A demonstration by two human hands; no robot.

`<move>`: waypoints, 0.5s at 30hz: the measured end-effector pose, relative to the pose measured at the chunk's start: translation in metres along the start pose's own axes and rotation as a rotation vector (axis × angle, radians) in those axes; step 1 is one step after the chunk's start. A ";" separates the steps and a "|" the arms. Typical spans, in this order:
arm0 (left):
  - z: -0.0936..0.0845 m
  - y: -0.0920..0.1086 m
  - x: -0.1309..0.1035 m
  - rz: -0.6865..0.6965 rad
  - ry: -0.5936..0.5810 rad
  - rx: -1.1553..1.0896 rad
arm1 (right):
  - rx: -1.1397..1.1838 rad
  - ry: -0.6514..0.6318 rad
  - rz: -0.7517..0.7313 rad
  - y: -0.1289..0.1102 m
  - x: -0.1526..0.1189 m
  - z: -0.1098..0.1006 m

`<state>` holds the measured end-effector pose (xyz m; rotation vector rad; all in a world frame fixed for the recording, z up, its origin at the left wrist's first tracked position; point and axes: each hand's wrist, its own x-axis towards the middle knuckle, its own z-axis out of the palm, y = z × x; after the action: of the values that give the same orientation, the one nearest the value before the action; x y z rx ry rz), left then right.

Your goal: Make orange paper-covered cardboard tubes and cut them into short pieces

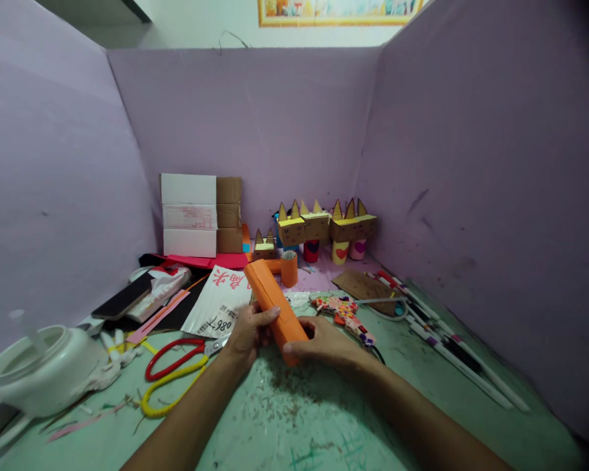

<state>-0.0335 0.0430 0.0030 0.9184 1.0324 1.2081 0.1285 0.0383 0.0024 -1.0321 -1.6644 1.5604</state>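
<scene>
An orange paper-covered tube (275, 301), tilted with its far end to the left, is held above the green table (255, 425). My left hand (249, 330) is closed on its left side, with the thumb on top. Around the near end of the tube, my right hand (319, 340) is closed, its thumb near the lower edge. Left of my left hand lie scissors (177, 373) with red and yellow handles. A short orange roll (289, 269) stands upright beyond the tube.
Cardboard figures with pointed ears (317, 226) stand at the back. A white pot (44, 373) sits at the left; a printed white sheet (218, 304) lies behind the scissors. Markers (456, 360) and a glue gun (346, 317) lie to the right. Purple panels (245, 118) enclose the table.
</scene>
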 end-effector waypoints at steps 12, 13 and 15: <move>-0.004 0.004 0.003 0.002 0.089 -0.070 | 0.114 -0.196 -0.130 0.007 0.001 -0.004; -0.004 0.003 0.003 0.000 0.089 -0.073 | 0.134 -0.199 -0.128 0.007 0.001 -0.004; -0.003 0.002 0.003 0.002 0.084 -0.074 | 0.156 -0.195 -0.147 0.006 0.002 -0.003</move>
<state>-0.0370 0.0460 0.0040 0.8172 1.0464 1.2872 0.1308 0.0410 -0.0037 -0.6805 -1.6738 1.7060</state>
